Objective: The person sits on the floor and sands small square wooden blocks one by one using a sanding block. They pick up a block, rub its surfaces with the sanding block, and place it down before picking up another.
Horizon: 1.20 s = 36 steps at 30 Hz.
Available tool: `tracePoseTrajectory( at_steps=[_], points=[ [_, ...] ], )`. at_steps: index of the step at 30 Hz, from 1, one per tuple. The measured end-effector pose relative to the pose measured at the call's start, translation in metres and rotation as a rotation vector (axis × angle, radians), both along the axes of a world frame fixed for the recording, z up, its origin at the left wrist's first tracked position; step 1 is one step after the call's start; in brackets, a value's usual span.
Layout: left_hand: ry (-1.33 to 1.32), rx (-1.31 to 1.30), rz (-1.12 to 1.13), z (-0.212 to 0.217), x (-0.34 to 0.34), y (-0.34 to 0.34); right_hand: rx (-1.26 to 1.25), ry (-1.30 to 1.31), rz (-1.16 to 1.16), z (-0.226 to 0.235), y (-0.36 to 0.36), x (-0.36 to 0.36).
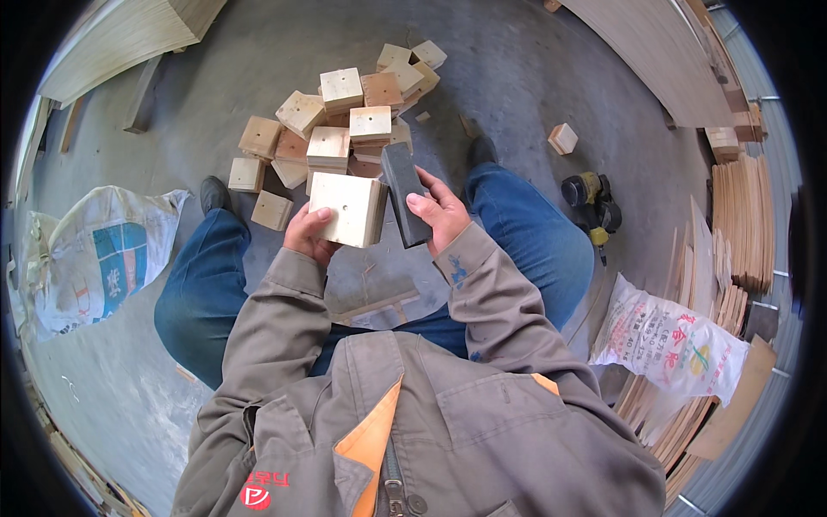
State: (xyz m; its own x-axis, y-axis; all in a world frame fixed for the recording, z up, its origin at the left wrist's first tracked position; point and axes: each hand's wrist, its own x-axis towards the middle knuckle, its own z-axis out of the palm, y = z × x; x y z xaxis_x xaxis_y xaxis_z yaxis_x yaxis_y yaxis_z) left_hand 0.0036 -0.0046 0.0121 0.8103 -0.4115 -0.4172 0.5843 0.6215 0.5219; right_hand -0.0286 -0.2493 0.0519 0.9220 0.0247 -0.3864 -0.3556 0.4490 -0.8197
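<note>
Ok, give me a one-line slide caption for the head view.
Seated person's left hand holds a square wooden block while the right hand holds a dark sanding block beside it, above a pile of wooden blocks.

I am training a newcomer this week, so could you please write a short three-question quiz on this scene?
1. True or false: the left hand holds a square wooden block with a small hole in its face.
2. What does the right hand hold? A) a dark sanding block B) a saw C) a paintbrush
3. Which object lies on the concrete floor at the person's right, beside the knee?

Key:
1. True
2. A
3. The yellow and black power tool
</note>
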Motion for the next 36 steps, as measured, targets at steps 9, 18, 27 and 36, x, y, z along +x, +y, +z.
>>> tracePoseTrajectory(
  at_steps=[9,18,27,36],
  points=[
    [0.14,-0.1,0.267,-0.017,-0.002,-0.004,-0.179,-0.076,0.055,-0.001,0.027,-0.003],
    [0.274,-0.025,0.34,0.006,-0.008,-0.011,-0.261,-0.092,0.041,-0.009,0.045,-0.007],
    [0.431,-0.032,0.327,0.018,-0.003,-0.006,-0.452,-0.173,0.076,-0.02,0.047,-0.007],
    [0.517,-0.031,0.302,0.019,0.001,-0.004,-1.217,-0.748,0.156,0.003,0.039,-0.012]
  ],
)
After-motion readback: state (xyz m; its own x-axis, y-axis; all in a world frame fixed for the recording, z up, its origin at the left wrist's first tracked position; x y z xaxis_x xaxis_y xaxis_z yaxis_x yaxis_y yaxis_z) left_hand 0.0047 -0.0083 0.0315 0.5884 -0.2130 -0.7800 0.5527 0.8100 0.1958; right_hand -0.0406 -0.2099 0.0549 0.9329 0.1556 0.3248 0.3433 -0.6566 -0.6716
